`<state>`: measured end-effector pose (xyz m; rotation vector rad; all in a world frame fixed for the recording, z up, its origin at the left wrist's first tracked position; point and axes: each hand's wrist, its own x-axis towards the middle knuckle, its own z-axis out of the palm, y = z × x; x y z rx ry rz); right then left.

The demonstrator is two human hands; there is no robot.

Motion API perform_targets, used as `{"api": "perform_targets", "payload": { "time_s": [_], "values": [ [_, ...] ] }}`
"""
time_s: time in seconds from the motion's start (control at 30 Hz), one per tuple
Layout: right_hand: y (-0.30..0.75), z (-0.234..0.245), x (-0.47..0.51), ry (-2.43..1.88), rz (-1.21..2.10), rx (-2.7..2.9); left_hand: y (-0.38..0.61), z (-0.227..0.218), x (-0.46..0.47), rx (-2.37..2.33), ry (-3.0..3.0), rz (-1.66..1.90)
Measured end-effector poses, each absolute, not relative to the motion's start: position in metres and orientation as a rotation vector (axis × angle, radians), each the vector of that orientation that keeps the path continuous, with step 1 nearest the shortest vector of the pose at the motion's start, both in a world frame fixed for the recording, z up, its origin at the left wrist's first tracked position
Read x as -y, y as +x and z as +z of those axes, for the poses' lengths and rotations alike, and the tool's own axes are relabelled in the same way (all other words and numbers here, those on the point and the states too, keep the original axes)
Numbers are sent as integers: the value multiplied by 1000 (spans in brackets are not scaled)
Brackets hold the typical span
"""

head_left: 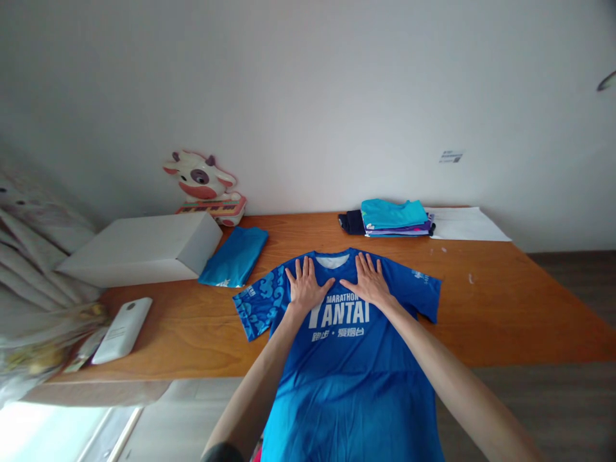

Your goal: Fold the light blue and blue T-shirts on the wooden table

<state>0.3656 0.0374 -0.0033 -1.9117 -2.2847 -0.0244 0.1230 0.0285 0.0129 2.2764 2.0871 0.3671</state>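
Note:
A blue T-shirt (356, 359) lies front side up on the wooden table, its white "MARATHON YANTAI" lettering facing me. Its sleeves spread to both sides, and the lower part hangs over the table's front edge. My left hand (304, 285) rests flat on the shirt's chest, left of the collar, fingers spread. On the other side of the collar, my right hand (368, 280) presses flat too, its fingers apart. The two thumbs point towards each other just below the neckline. Neither hand grips the fabric.
A folded blue garment (235, 256) lies beside a white box (144, 247) at the left. Behind stands a cow-shaped toy piano (206, 183). Folded clothes (394, 217) are stacked near the wall on white paper (469, 224). A white device (122, 330) sits at the left front, near a curtain (38, 276).

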Motion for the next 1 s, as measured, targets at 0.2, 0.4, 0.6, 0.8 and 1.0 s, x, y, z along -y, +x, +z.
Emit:
{"api": "perform_targets", "payload": {
  "time_s": [0.2,0.4,0.6,0.8,1.0],
  "values": [
    [365,-1,-39,-1911,1,2298,117,17,-33,-2043,2283,388],
    [365,0,-36,-1890,-21,2291,118,13,-30,-2082,2292,444],
    [365,1,-38,-1890,-5,2299,115,14,-33,-2055,2284,439],
    [369,0,-39,-1876,12,2300,114,8,-35,-2052,2294,462],
    [370,1,-38,-1846,20,2330,107,7,-42,-2036,2309,425]
  ]
}}
